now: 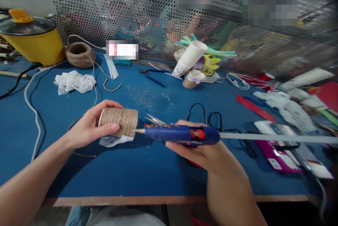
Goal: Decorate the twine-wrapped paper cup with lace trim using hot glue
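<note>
My left hand [99, 123] is wrapped round a paper cup covered in coils of jute twine [126, 118], tipped on its side with its end toward the right. In my right hand [190, 150] is a blue hot glue gun [169, 132], its metal nozzle at the right end of the twine-covered cup; I cannot tell whether they touch. A long white glue stick [277, 137] sticks out of the gun's back. Below the cup lies a piece of white tissue [116, 141]. The scissors' blades [155, 118] show behind the gun, the rest hidden.
A ball of twine [80, 55] sits beside a yellow pot [34, 42] at the back left. Pliers [153, 77], stacked paper cups [190, 56] and crumpled white tissue [75, 81] lie farther back. A purple-and-white box [277, 155] and scraps crowd the right. A perforated metal panel [148, 11] stands behind.
</note>
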`<action>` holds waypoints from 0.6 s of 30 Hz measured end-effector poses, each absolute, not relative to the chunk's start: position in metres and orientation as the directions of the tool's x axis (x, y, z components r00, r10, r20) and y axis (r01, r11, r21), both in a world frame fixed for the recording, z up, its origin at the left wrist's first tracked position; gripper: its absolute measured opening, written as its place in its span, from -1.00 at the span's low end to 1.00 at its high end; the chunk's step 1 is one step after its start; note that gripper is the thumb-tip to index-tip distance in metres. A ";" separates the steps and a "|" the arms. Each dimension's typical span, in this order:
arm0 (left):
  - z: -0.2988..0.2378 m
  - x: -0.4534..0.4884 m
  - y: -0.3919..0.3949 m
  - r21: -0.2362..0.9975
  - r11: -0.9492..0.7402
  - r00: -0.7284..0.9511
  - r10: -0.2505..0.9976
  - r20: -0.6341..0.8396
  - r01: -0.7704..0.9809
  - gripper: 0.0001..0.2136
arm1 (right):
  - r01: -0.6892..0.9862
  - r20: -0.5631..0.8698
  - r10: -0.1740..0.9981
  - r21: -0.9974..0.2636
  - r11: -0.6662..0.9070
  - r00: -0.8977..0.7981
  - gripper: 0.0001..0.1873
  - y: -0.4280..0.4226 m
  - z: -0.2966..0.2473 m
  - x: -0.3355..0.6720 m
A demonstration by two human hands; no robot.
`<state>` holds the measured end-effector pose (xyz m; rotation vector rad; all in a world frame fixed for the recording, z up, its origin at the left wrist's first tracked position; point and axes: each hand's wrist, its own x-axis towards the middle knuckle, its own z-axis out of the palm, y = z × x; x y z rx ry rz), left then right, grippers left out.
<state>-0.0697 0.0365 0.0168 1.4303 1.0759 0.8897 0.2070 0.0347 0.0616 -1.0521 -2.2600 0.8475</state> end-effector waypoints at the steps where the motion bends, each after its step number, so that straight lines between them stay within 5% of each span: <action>1: 0.017 -0.070 0.037 0.991 -0.009 0.312 0.950 -0.034 0.135 -0.57 | 0.491 0.189 0.804 -0.706 0.510 -0.564 -0.85 0.035 0.060 0.208; 18: 0.018 -0.069 0.037 0.993 -0.007 0.297 0.954 -0.030 0.122 -0.58 | 0.471 0.242 0.808 -0.709 0.525 -0.537 -0.85 0.036 0.058 0.208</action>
